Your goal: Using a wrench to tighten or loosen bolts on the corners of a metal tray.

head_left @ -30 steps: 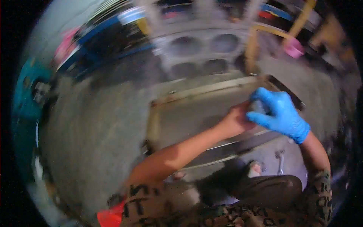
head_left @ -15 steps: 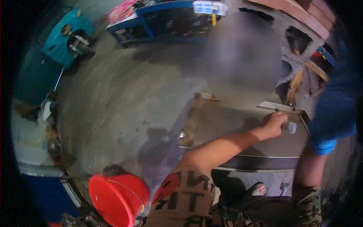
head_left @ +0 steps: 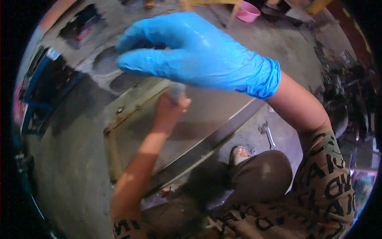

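Item: grey stubby cylinder (head_left: 176,91), above the flat, metal-looking panel (head_left: 209,109); I judge it stiff, perhaps slippery, best held round its sides. Bare left hand (head_left: 166,109): wrapped around it. Blue-gloved right hand (head_left: 191,51): thumb and fingers apart.

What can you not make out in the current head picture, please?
Head view: part of the grey piece, hidden by the left hand.
Head view: part of the panel, behind the right hand.
Head view: clutter on the right, too dark and blurred to identify.
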### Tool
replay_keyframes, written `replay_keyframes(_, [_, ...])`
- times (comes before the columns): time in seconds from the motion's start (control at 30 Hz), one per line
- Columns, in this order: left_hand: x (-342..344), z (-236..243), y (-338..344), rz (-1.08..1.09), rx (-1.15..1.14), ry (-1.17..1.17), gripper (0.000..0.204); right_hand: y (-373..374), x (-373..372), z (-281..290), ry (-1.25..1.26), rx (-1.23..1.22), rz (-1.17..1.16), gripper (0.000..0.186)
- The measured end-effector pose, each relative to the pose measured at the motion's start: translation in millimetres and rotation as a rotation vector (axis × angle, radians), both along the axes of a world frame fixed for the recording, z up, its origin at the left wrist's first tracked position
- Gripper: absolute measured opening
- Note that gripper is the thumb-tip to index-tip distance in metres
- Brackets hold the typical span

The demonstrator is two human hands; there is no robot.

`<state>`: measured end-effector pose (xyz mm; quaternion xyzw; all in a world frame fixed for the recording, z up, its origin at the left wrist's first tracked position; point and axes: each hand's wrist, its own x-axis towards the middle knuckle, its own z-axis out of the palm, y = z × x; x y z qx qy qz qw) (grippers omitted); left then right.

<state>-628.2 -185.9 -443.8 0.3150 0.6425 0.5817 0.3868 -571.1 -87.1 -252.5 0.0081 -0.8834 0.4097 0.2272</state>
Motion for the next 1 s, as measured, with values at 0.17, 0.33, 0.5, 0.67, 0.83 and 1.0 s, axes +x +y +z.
replay_keyframes(0.17, [10,26,5,-0.043,0.015,-0.041,0.025,52,75,-65,-0.146,0.407,-0.104,0.052])
replay_keyframes(0.33, [29,57,22,-0.185,0.163,0.382,0.032,44,97,-62,-0.204,0.363,-0.154,0.036])
replay_keyframes(0.5, [35,65,37,-0.276,-0.174,0.421,0.038,66,103,-53,-0.336,0.433,-0.156,0.036])
replay_keyframes(0.67, [41,40,39,-0.173,0.003,0.313,0.044,77,99,-76,-0.137,0.456,-0.111,0.028])
replay_keyframes(0.83, [5,2,2,-0.26,0.038,0.155,0.07,83,102,-75,0.22,0.461,0.0,0.021])
replay_keyframes(1.0, [8,-5,10,-0.458,0.077,-0.316,0.064,86,112,-57,0.25,0.336,-0.062,0.022])
